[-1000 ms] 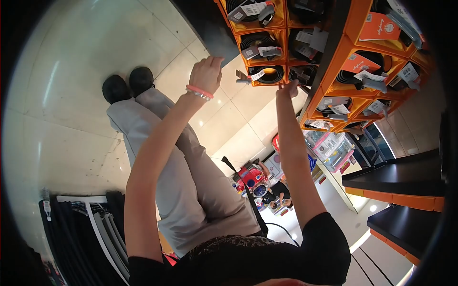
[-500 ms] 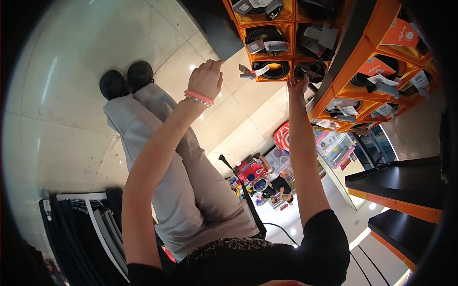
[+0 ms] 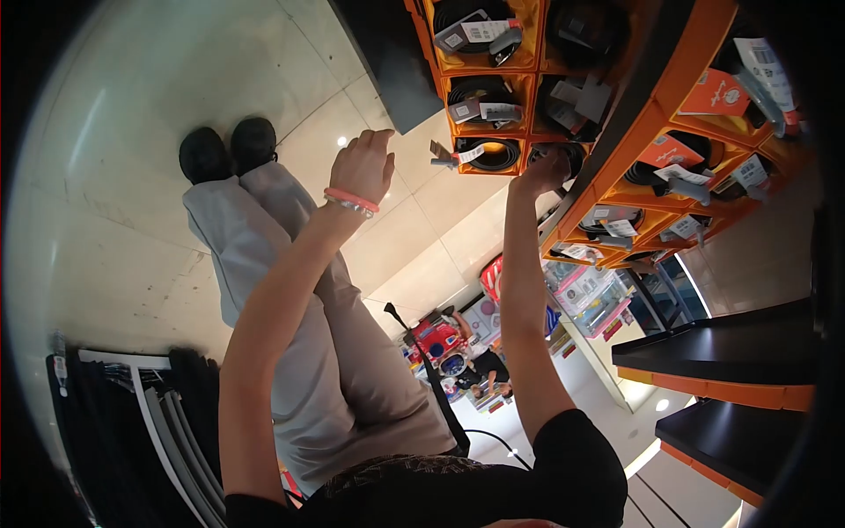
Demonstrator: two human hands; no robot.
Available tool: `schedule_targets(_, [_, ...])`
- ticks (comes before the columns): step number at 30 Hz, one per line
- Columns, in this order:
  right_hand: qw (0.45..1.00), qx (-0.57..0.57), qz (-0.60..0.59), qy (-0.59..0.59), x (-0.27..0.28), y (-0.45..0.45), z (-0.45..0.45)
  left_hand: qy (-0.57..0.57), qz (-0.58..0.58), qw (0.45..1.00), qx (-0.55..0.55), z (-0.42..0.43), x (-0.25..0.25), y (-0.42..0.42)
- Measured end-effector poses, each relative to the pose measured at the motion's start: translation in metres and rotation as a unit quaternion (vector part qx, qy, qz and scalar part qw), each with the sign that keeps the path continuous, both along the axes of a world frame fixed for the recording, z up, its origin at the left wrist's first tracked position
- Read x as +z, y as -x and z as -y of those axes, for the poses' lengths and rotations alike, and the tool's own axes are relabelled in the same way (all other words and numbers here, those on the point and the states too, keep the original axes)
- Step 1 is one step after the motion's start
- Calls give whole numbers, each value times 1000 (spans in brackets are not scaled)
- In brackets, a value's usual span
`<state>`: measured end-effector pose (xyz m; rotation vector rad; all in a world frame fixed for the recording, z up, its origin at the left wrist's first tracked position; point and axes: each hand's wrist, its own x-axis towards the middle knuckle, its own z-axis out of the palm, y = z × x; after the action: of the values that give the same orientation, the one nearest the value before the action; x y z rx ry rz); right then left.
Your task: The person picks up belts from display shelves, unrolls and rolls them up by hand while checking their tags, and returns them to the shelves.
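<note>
My left hand [image 3: 362,165], with pink and silvery bracelets [image 3: 352,201] at the wrist, hangs over the tiled floor, holding nothing. Its fingers are loosely bent and apart. My right hand [image 3: 543,171] reaches into an end compartment of an orange divided display box [image 3: 533,79]. There its fingers curl onto a coiled black belt [image 3: 574,158]; the fingertips are partly hidden in shadow. In the compartment beside it lies another coiled belt [image 3: 500,156] with a white tag hanging out.
A second orange display [image 3: 607,189] holds several tagged, coiled belts to the right. Black shelves with orange edges [image 3: 731,339] stand lower right. Dark clothes hang from a white rack [image 3: 132,361] at lower left. People [image 3: 488,365] are in the background.
My right hand has gone from the compartment's edge deeper in, onto the coiled belt. My left hand stays in the air, a little lower and further left in view.
</note>
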<state>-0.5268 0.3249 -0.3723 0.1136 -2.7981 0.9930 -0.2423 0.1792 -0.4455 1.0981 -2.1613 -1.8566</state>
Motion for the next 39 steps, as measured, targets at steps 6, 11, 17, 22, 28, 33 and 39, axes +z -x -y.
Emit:
schedule_targets(6, [936, -206, 205, 198, 2, -18, 95, -114, -36, 981, 152, -3, 52, -35])
schedule_targets(11, [906, -280, 187, 256, -7, -14, 116, -202, 11, 950, 239, -29, 72, -71])
schedule_targets(17, [960, -217, 114, 137, -12, -18, 134, -311, 65, 870, 377, -40, 67, -124])
schedule_targets(22, [929, -279, 138, 200, -6, -29, 126, -320, 107, 836, 432, -57, 38, -167])
schedule_targets(28, [951, -206, 172, 155, -16, -8, 98, -397, 59, 768, 499, -59, 41, -166])
schedule_targets(33, [964, 97, 246, 5, -49, 90, 1, -409, 53, 743, 526, -60, 43, -157])
schedule_targets(39, [904, -262, 281, 185, -19, 60, 57, -417, 72, 756, 499, -53, 44, -155])
